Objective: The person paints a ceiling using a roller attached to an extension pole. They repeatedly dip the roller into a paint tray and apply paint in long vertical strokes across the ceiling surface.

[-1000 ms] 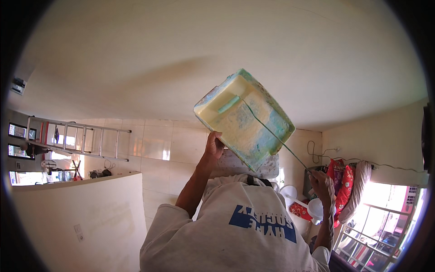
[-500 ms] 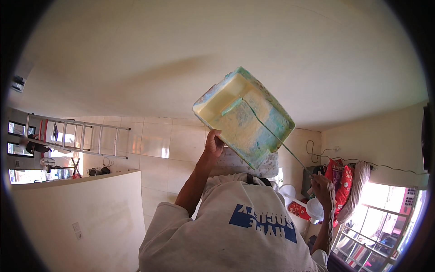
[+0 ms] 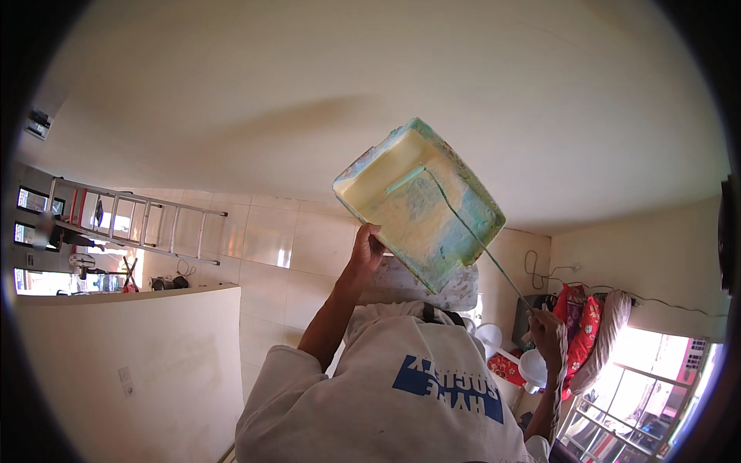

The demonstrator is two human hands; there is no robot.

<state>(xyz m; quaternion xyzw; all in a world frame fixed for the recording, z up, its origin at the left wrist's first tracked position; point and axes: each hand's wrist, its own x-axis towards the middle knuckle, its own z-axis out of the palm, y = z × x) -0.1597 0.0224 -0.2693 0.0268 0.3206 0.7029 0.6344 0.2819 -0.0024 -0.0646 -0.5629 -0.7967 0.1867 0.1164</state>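
Observation:
My left hand (image 3: 368,245) grips the near left edge of a paint tray (image 3: 409,231), thumb over the rim. The tray is tilted and smeared with cream, green and blue paint, and pale paint lies at its far left end. In my right hand (image 3: 546,333), lower and to the right, is the handle end of a paint roller (image 3: 488,251) with a long thin green-stained rod. Its bent far end lies over the tray's inside. How much of the roller head is covered in paint I cannot tell.
A metal ladder (image 3: 147,224) is at the left, above a low cream partition wall (image 3: 185,347). Red flowered cloths (image 3: 583,332), a loose cable (image 3: 656,299) and a barred window (image 3: 629,393) are at the right. A mottled grey surface (image 3: 409,282) shows below the tray.
The tray and both hands sit slightly lower and further right in the picture, as the view shifts a little. The roller's rod has moved slightly against the tray. Both grips stay the same.

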